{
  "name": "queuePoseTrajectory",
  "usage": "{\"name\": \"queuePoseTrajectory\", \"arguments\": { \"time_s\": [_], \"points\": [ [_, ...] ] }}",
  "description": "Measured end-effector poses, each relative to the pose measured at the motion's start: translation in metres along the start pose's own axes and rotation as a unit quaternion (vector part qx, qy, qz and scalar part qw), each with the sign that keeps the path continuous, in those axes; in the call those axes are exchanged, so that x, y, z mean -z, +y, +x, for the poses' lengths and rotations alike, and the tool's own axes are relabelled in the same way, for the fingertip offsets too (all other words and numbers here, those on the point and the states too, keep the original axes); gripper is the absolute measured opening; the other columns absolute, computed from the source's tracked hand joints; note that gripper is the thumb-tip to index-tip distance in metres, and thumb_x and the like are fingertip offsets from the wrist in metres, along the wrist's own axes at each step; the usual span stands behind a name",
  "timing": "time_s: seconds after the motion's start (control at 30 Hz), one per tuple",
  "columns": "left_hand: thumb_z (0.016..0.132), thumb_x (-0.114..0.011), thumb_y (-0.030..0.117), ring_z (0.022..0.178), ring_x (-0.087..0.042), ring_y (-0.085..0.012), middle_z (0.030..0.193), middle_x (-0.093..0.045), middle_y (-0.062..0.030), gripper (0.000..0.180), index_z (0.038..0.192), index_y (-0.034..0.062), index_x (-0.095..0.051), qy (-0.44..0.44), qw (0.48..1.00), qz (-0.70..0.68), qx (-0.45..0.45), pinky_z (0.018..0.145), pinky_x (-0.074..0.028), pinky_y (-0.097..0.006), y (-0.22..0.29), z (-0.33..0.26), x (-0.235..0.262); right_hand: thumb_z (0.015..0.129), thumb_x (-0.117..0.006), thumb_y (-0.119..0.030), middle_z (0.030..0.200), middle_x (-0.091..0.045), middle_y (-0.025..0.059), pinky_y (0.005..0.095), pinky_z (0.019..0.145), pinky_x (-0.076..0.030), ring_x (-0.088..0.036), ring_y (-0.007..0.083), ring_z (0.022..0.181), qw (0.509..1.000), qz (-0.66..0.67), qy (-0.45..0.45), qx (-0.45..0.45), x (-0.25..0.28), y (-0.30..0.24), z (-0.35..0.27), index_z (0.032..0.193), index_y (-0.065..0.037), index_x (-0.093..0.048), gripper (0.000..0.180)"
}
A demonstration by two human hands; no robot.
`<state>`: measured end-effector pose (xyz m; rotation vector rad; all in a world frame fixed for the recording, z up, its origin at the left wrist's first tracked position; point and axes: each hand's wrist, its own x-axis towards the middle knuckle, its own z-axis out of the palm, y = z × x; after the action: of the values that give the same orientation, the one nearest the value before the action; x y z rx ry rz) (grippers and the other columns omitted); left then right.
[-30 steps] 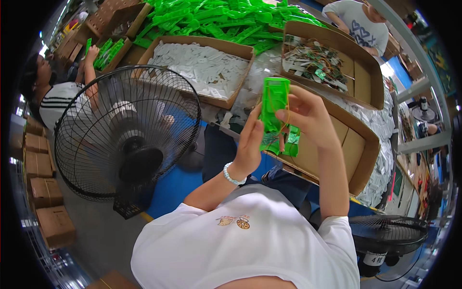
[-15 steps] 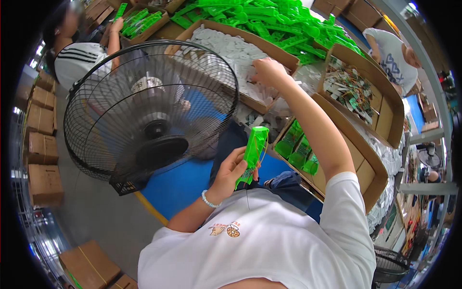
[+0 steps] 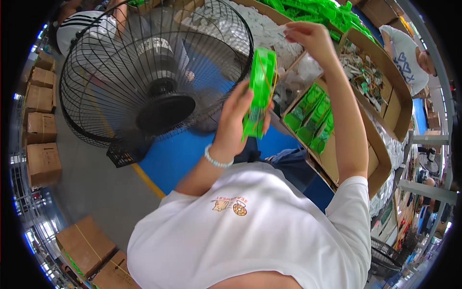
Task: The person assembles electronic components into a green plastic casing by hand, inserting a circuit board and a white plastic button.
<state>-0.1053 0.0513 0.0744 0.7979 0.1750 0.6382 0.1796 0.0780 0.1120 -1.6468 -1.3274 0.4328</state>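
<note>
My left hand [image 3: 237, 113] grips a long bright green plastic casing [image 3: 262, 79], held upright in front of my chest. Thin orange wire runs along the casing's right side, and a small circuit part shows near its lower end. Up at the right end of a carton of white plastic pieces [image 3: 228, 28], my right hand [image 3: 312, 41] has its fingertips pinched together. A pale piece seems to stick out from them, too blurred to name surely. Below that forearm, several green casings [image 3: 308, 115] lie in a cardboard tray [image 3: 332, 161].
A large black caged fan [image 3: 161, 91] stands close on my left. Beyond the cartons lies a heap of green parts [image 3: 322, 14]. A box of wired circuit boards [image 3: 358, 77] sits at right. Co-workers [image 3: 402, 60] are at both far sides. Taped cartons [image 3: 86, 245] stand lower left.
My left hand has raised the green casing higher and nearer the cartons. From inside the white pieces, my right hand has lifted up and to the right. The whole view has shifted somewhat.
</note>
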Motion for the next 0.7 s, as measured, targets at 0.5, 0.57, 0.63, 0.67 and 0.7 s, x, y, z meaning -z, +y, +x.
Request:
{"name": "queuePoseTrajectory", "arguments": {
  "time_s": [0.5,0.57,0.63,0.67,0.7],
  "points": [
    [0.097,-0.054,0.022,0.077,-0.064,-0.0164,0.096,-0.063,-0.0124,0.045,0.136,0.0019,-0.043,-0.059,0.997,-0.020,-0.054,0.059,-0.053,-0.029,-0.015,0.049,-0.090,0.088,-0.062,0.001,0.095,-0.069,0.0119,0.0251,0.072,-0.052,-0.065,0.0143,0.083,0.984,0.155,0.082,-0.013,0.047,-0.144,-0.213,0.106,0.006,-0.062,0.018],
    [0.097,-0.054,0.021,0.077,-0.065,-0.0147,0.096,-0.065,-0.0116,0.044,0.136,0.0026,-0.045,-0.050,0.996,0.013,-0.067,0.059,-0.054,-0.029,-0.022,0.050,-0.098,0.087,-0.062,0.002,0.095,-0.069,0.0102,0.0242,0.069,-0.051,-0.065,0.0129,0.079,0.982,0.161,0.098,-0.022,0.034,-0.146,-0.215,0.102,0.005,-0.064,0.015],
    [0.097,-0.054,0.020,0.077,-0.065,-0.0142,0.096,-0.065,-0.0114,0.044,0.136,0.0024,-0.045,-0.044,0.996,0.017,-0.070,0.059,-0.055,-0.028,-0.027,0.048,-0.108,0.086,-0.062,0.005,0.091,-0.069,0.0082,0.0224,0.064,-0.050,-0.065,0.0113,0.073,0.986,0.117,0.115,0.000,0.033,-0.138,-0.216,0.099,0.004,-0.066,0.014],
    [0.097,-0.054,0.020,0.077,-0.065,-0.0138,0.097,-0.065,-0.0111,0.043,0.136,0.0021,-0.046,-0.038,0.996,0.021,-0.073,0.058,-0.055,-0.027,-0.029,0.046,-0.112,0.086,-0.062,0.005,0.091,-0.069,0.0082,0.0224,0.064,-0.050,-0.065,0.0113,0.073,0.986,0.119,0.113,0.001,0.037,-0.134,-0.218,0.099,0.004,-0.066,0.014],
    [0.097,-0.054,0.020,0.077,-0.065,-0.0138,0.097,-0.065,-0.0111,0.043,0.136,0.0021,-0.046,-0.036,0.996,0.023,-0.075,0.058,-0.055,-0.027,-0.028,0.044,-0.114,0.085,-0.062,0.005,0.088,-0.068,0.0086,0.0227,0.064,-0.050,-0.065,0.0120,0.071,0.991,0.080,0.105,0.013,0.043,-0.131,-0.220,0.100,0.004,-0.066,0.015]
  ]
}}
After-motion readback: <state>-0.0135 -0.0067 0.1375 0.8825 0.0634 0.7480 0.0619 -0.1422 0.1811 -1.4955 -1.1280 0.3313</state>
